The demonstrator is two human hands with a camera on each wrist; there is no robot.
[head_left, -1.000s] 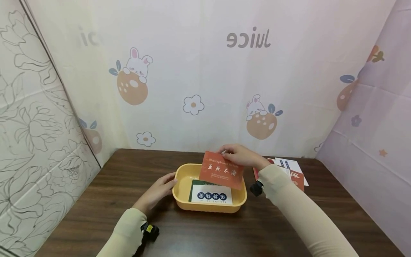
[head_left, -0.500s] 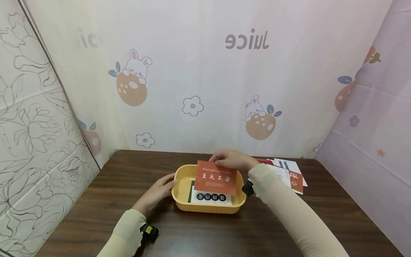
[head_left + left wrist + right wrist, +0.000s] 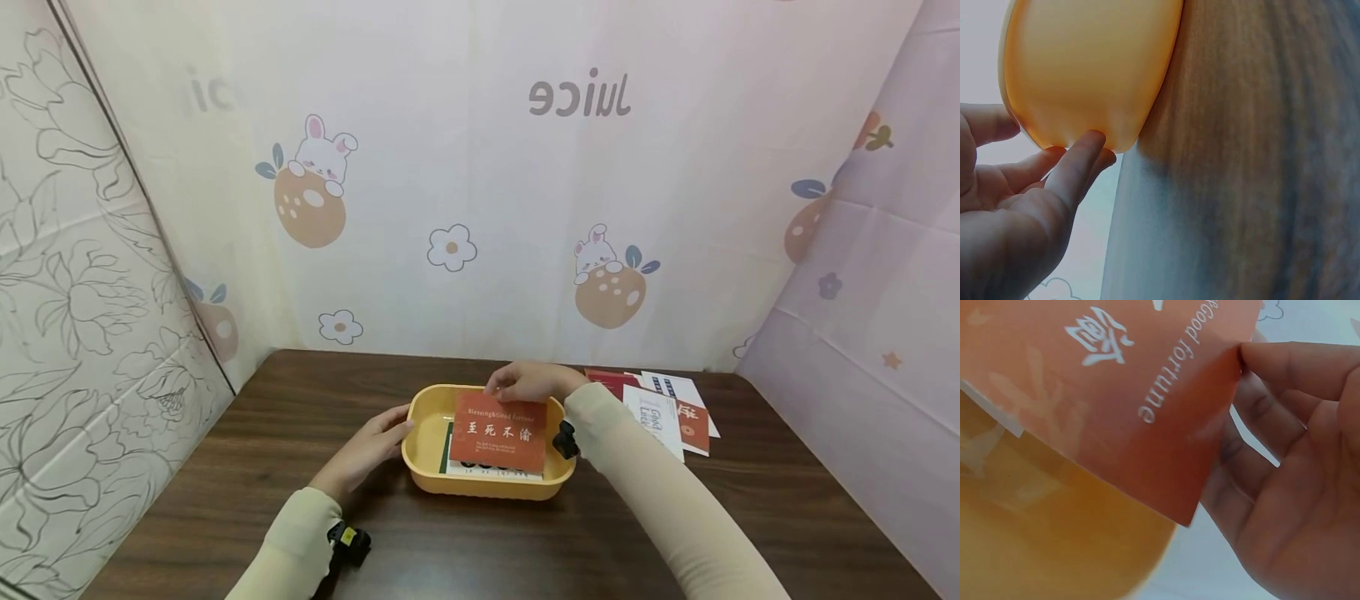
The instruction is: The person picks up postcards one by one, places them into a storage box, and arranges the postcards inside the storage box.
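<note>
A yellow plastic basin [image 3: 423, 454] stands on the table, with a white card [image 3: 495, 473] and a green card [image 3: 446, 450] lying inside. My right hand [image 3: 531, 381] pinches the top edge of an orange-red card [image 3: 498, 450] with white lettering. This card hangs tilted over the basin, its lower part covering most of the white card. In the right wrist view, thumb and fingers [image 3: 1297, 365] grip the card's edge. My left hand [image 3: 371, 443] rests at the basin's left end. The left wrist view shows its fairly straight fingers [image 3: 1079, 165] touching the outer wall.
More cards lie spread at the right back of the table: a white "Good Luck" card [image 3: 654, 421], an orange card [image 3: 693, 429], a white card with blue print [image 3: 675, 387] and a red one [image 3: 611, 382]. A patterned curtain [image 3: 450, 167] stands behind the brown table [image 3: 480, 550].
My right hand has moved left and down, bringing the orange-red card lower into the basin and over the white card. The left hand stays in place. More of the cards at right show.
</note>
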